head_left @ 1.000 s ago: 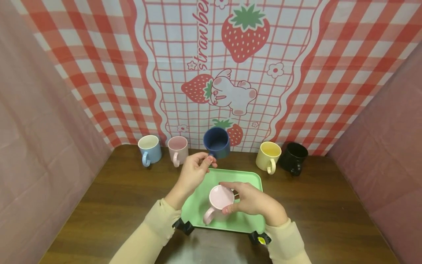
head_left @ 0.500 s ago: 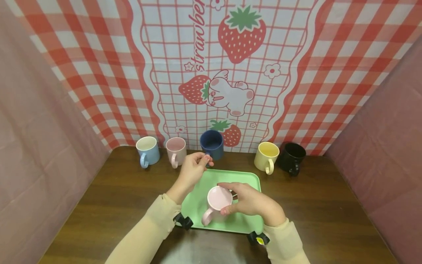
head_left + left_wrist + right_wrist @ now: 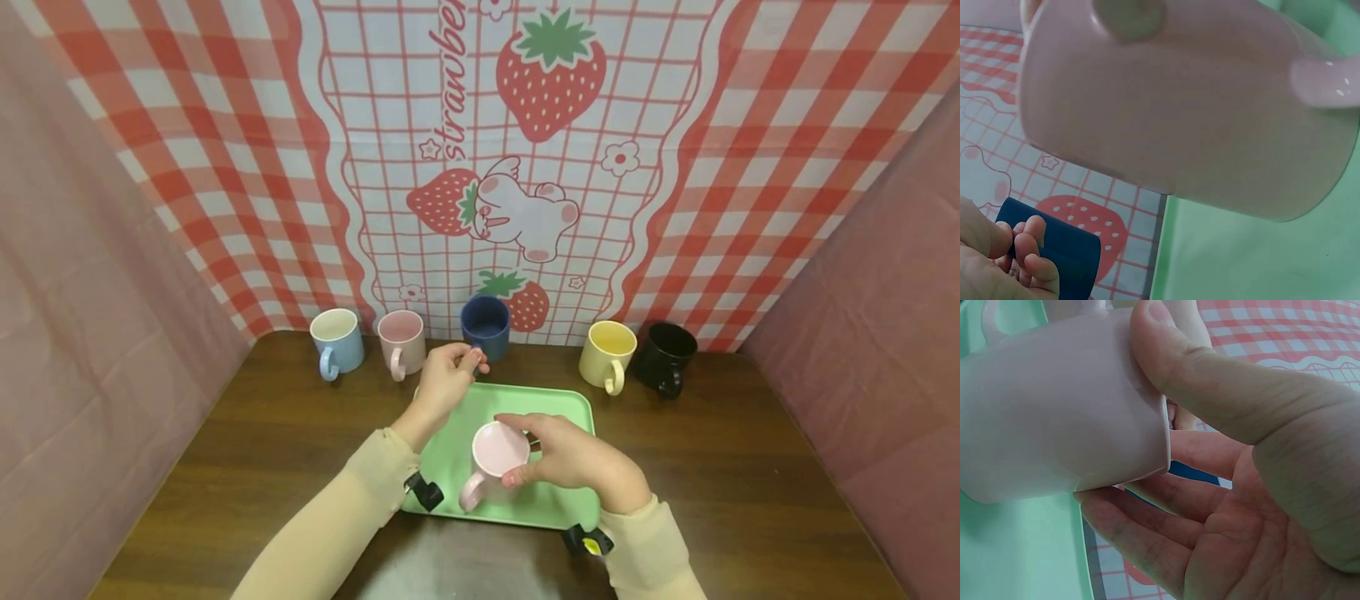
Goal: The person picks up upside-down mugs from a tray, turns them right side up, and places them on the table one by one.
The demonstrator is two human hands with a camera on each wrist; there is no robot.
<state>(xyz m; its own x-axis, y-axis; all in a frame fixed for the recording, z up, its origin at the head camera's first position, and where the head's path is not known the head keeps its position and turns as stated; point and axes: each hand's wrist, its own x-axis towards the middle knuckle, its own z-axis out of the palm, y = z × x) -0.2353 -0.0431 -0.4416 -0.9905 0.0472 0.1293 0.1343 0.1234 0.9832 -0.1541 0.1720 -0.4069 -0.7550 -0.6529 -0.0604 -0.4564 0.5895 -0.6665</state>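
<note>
My left hand pinches the handle of a navy blue mug, which is upright at the back of the table between the other mugs. In the left wrist view the thumb and fingers close on that handle beside the mug's dark wall. My right hand holds a pale pink mug near its rim, thumb on the near side and fingers on the far side. This mug is upright over the light green tray, its handle toward the front left. The right wrist view shows the thumb on the pink wall.
Along the back left are a light blue mug and another pink mug. A yellow mug and a black mug stand at the back right. Behind them hangs a red checked strawberry cloth; pink curtains flank the brown table.
My left hand has lowered the navy mug back toward the table, then shifted it slightly right. The right hand and its pink mug have stayed nearly still.
</note>
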